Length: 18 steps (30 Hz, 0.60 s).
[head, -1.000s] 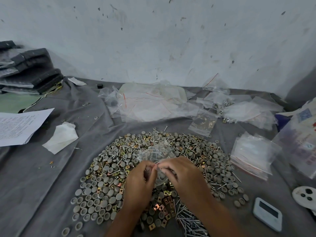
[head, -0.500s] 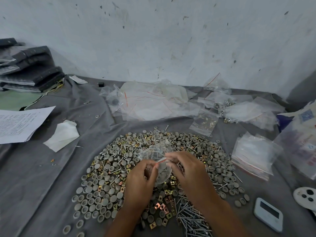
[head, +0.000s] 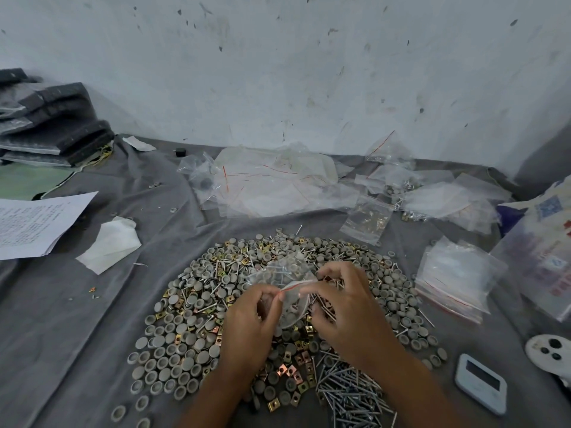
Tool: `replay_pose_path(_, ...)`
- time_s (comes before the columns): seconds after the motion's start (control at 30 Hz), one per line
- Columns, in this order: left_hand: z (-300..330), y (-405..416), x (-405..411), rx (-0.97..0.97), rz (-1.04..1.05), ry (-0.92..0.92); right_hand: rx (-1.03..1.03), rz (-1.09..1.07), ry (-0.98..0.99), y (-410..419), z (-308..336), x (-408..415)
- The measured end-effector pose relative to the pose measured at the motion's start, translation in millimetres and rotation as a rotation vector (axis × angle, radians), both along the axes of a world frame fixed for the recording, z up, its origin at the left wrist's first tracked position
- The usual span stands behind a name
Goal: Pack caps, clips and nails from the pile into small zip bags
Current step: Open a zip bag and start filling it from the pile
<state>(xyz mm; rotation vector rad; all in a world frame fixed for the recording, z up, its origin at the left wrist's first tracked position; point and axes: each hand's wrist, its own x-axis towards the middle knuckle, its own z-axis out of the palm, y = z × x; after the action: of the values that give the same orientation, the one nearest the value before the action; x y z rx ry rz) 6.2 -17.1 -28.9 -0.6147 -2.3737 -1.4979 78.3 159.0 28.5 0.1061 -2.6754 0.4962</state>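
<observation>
A wide pile of grey round caps (head: pixel 185 335), brass square clips (head: pixel 296 369) and steel nails (head: pixel 352 393) lies on the grey cloth. Above its middle I hold a small clear zip bag (head: pixel 284 273) with a red zip line; nails and caps show inside it. My left hand (head: pixel 250 325) pinches the bag's mouth at its left end. My right hand (head: pixel 346 307) pinches the mouth at its right end. Both hands hover just over the pile, a short gap apart.
Empty and filled zip bags (head: pixel 272 186) lie heaped at the back. A stack of bags (head: pixel 454 276) sits right of the pile. A white timer (head: pixel 482 384) and white device (head: pixel 550 350) lie at the right; paper (head: pixel 34 223) and tissue (head: pixel 111 242) at the left.
My hands have drawn slightly apart along the bag's mouth, the right hand shifting right. The bag stays over the middle of the pile.
</observation>
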Motion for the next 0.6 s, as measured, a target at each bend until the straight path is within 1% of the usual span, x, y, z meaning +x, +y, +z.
replay_pose_path(0.07, 14.1, -1.2, -5.2, -0.053, -0.015, -0.013, -0.076, -0.029, 0.003, 5.2, 4.1, 0.9)
replay_pose_path(0.17, 50.8, -4.7, -22.3, -0.124, -0.013, 0.02, -0.31, -0.068, 0.119, 14.3, 10.0, 2.7)
replay_pose_path(0.23, 84.1, -11.4, -34.9, -0.135, 0.03, 0.065, -0.341, -0.123, 0.126, 19.9, 9.9, 4.0)
replay_pose_path(0.27, 100.5, -15.4, -40.1, -0.136, 0.059, 0.1, -0.328, -0.135, 0.07, 22.0, 8.2, 4.6)
replay_pose_path(0.33, 128.4, -23.7, -47.0, -0.134, 0.103, 0.161, -0.265, -0.086, -0.143, 21.5, 2.7, 5.0)
replay_pose_path(0.4, 145.9, -31.4, -48.8, -0.123, 0.128, 0.165, -0.122, -0.003, -0.34, 15.0, -4.7, 5.2)
replay_pose_path(0.43, 150.8, -35.1, -48.1, -0.131, 0.141, 0.164, -0.056, 0.02, -0.398, 11.0, -8.5, 5.6)
replay_pose_path(0.5, 154.5, -41.0, -43.2, -0.148, 0.169, 0.176, 0.008, 0.037, -0.464, 3.1, -14.2, 7.2)
replay_pose_path(0.6, 149.4, -46.5, -29.9, -0.188, 0.202, 0.218, 0.072, 0.065, -0.505, -7.4, -21.0, 9.5)
